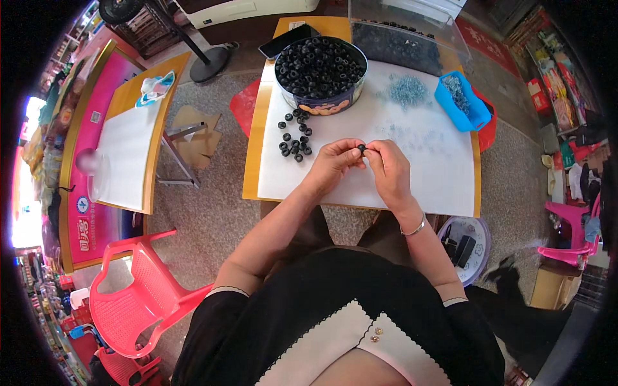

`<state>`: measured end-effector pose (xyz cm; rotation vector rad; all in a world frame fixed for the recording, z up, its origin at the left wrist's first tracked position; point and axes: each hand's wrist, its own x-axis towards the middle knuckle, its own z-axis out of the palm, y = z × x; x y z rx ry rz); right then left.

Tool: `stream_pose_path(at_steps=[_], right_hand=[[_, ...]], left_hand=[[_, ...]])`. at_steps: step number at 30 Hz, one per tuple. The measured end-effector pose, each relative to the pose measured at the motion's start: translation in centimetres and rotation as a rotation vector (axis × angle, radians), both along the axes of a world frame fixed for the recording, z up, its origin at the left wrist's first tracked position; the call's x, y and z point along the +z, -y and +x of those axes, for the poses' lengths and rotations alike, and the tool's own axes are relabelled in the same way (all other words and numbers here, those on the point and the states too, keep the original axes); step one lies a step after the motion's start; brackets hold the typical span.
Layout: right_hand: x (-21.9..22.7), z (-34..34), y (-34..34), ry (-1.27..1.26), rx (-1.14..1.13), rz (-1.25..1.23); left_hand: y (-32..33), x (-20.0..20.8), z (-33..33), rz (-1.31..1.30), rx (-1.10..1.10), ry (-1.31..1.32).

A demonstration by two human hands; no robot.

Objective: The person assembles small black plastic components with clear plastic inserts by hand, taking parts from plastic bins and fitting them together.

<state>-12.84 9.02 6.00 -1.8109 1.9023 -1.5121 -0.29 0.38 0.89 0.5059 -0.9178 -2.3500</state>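
Note:
Over the white sheet, near the table's front, my left hand (337,163) and my right hand (390,168) meet with fingertips closed on one small round black piece (362,148). To the left of my hands lie several loose black ring-like pieces (295,143) with holes through them. Behind them stands a round tin (322,106), heaped with the same black pieces (320,64). Beyond my right hand is a loose pile of tiny clear bluish pieces (408,91), with more scattered nearer. A blue plastic basket (477,117) at the right edge holds similar bluish pieces (456,93).
A clear bin (402,51) with black pieces stands at the back, and a phone (288,42) lies behind the tin. Left are a second table (129,148) and a pink chair (141,293). A round tub (476,254) sits on the floor by my right arm.

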Motion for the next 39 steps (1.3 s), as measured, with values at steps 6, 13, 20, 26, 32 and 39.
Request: stream_pose_path(at_steps=[6, 13, 20, 26, 32, 39], right_hand=[[-1.0, -0.6, -0.2, 0.726, 0.063, 0.222], [-0.1, -0.3, 0.3, 0.359, 0.032, 0.239], [-0.2, -0.6, 0.0, -0.257, -0.027, 0.201], [0.9, -1.7, -0.3, 0.504, 0.102, 0.365], [0.3, -1.4, -0.1, 0.669, 0.125, 0.38], [0.4, -1.0, 0.2, 0.501, 0.052, 0.396]], left_hand=[[-0.3, 0.0, 0.0, -0.165, -0.028, 0.072], [-0.7, 0.5, -0.3, -0.225, 0.032, 0.11], [-1.1, 0.8, -0.5, -0.369, 0.067, 0.212], [-0.3, -0.2, -0.2, -0.219, 0.012, 0.12], [-0.2, 0.4, -0.2, -0.036, 0.021, 0.033], [-0.2, 0.1, -0.3, -0.088, 0.025, 0.009]])
